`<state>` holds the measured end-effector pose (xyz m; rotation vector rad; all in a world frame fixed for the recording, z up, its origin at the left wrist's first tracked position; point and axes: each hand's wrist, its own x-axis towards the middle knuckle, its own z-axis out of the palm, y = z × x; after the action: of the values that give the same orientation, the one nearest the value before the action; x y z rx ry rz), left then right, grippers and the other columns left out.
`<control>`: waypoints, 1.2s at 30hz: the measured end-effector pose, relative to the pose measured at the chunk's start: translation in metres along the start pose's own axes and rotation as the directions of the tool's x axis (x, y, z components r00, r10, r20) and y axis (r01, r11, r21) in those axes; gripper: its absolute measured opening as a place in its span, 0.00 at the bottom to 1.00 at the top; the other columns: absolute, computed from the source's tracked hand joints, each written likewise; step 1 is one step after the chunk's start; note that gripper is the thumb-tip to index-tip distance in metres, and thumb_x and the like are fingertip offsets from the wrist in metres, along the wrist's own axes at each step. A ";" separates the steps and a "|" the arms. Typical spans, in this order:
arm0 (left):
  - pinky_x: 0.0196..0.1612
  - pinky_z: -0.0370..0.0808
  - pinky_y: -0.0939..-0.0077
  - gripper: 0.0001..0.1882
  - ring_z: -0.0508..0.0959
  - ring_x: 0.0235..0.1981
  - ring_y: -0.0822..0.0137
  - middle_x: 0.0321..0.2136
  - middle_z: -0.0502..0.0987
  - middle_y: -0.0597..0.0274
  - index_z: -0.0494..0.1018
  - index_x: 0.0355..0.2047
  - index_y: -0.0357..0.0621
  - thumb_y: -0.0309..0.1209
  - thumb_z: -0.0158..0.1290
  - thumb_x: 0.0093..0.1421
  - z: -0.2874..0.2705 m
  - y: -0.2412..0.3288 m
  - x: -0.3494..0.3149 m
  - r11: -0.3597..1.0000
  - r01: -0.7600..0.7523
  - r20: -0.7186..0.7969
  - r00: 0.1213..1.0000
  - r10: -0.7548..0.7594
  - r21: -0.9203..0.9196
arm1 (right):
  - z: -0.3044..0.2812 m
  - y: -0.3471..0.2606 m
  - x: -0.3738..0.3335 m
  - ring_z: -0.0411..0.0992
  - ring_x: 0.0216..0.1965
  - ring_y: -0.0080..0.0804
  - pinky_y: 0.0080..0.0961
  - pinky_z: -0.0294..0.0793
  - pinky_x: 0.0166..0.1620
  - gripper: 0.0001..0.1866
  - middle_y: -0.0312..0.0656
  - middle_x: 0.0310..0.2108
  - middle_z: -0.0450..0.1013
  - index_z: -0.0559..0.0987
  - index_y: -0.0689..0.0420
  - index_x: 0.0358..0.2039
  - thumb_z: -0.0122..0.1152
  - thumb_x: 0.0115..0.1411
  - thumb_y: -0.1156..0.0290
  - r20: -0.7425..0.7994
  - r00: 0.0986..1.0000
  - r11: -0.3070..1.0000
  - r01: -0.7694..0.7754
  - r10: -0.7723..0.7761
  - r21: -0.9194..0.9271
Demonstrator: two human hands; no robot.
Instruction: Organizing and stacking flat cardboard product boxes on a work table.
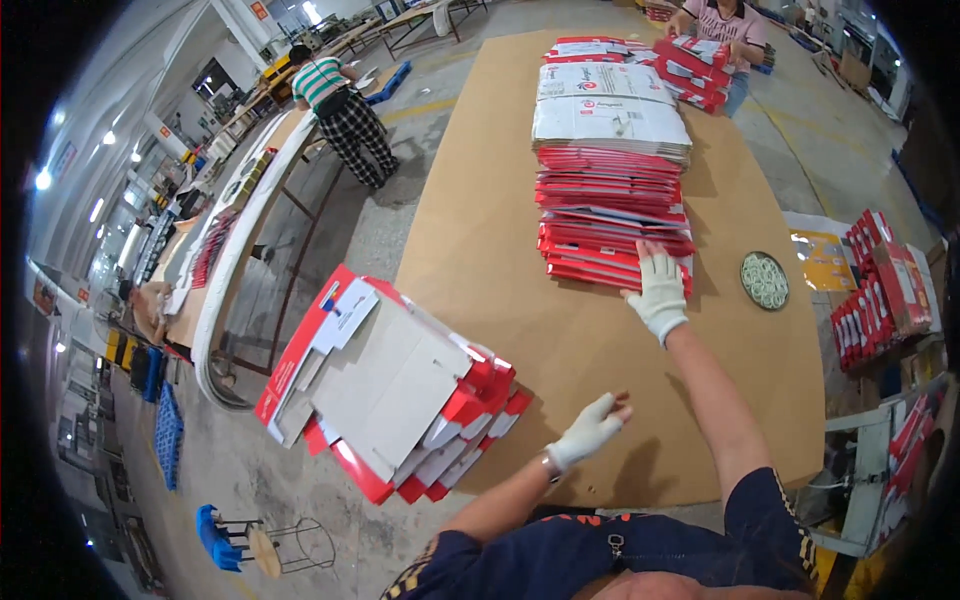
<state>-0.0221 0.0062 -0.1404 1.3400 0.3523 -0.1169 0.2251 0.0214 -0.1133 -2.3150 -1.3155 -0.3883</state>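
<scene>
A long row of red and white flat cardboard boxes point(610, 180) lies overlapped along the brown table point(470, 180). My right hand point(660, 298), in a white glove, rests with outstretched fingers on the near end of this row. Lower on the table, my left hand point(588, 432) is held above the surface. It wears a white glove with bare fingertips, its fingers loosely bent and apart, with nothing visible between them. To its left lies a pile of larger unfolded cardboard boxes point(390, 385), grey side up with red and white edges, jutting over the table's left edge.
A round dish of pale green rings point(765, 280) sits right of the row. At the far end a person in a pink shirt point(728, 25) handles red boxes. More red boxes point(880, 290) stand off the table's right side. A blue-topped stool point(220, 538) stands at lower left.
</scene>
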 end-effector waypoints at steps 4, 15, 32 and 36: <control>0.37 0.68 0.78 0.14 0.69 0.32 0.73 0.32 0.68 0.66 0.64 0.44 0.50 0.40 0.48 0.61 -0.036 -0.057 0.129 0.818 -0.094 -0.336 0.933 -0.126 -0.568 | 0.032 0.023 0.072 0.44 0.64 0.44 0.49 0.38 0.63 0.61 0.44 0.61 0.51 0.48 0.48 0.64 0.70 0.31 0.45 0.166 0.984 0.954 0.106 -0.061 -0.279; 0.47 0.67 0.66 0.40 0.69 0.44 0.65 0.47 0.68 0.55 0.55 0.52 0.36 0.47 0.62 0.48 -0.088 0.036 0.278 0.507 -0.262 -0.545 0.623 -0.561 -0.821 | 0.094 0.106 0.126 0.64 0.48 0.42 0.40 0.69 0.43 0.61 0.45 0.56 0.59 0.47 0.45 0.64 0.72 0.29 0.58 0.382 0.871 0.877 0.415 -0.307 -0.242; 0.43 0.70 0.72 0.19 0.75 0.38 0.66 0.39 0.76 0.57 0.68 0.45 0.35 0.24 0.57 0.52 -0.092 0.010 0.304 0.731 -0.586 -0.931 0.307 -0.198 -0.349 | 0.112 0.119 0.143 0.66 0.44 0.38 0.43 0.64 0.47 0.58 0.43 0.48 0.65 0.50 0.48 0.63 0.71 0.31 0.57 0.258 0.864 0.819 0.496 -0.433 -0.288; 0.41 0.71 0.72 0.18 0.75 0.35 0.68 0.36 0.77 0.57 0.69 0.43 0.36 0.26 0.57 0.52 -0.086 0.031 0.303 0.770 -0.537 -0.921 0.354 -0.164 -0.343 | 0.134 0.143 0.145 0.66 0.40 0.36 0.40 0.64 0.46 0.47 0.43 0.46 0.66 0.52 0.53 0.63 0.62 0.41 0.62 0.284 0.794 0.666 0.607 -0.538 -0.434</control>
<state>0.2563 0.1323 -0.2230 0.6164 1.0951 0.9987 0.4244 0.1329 -0.1981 -2.2739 -2.2545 -0.8936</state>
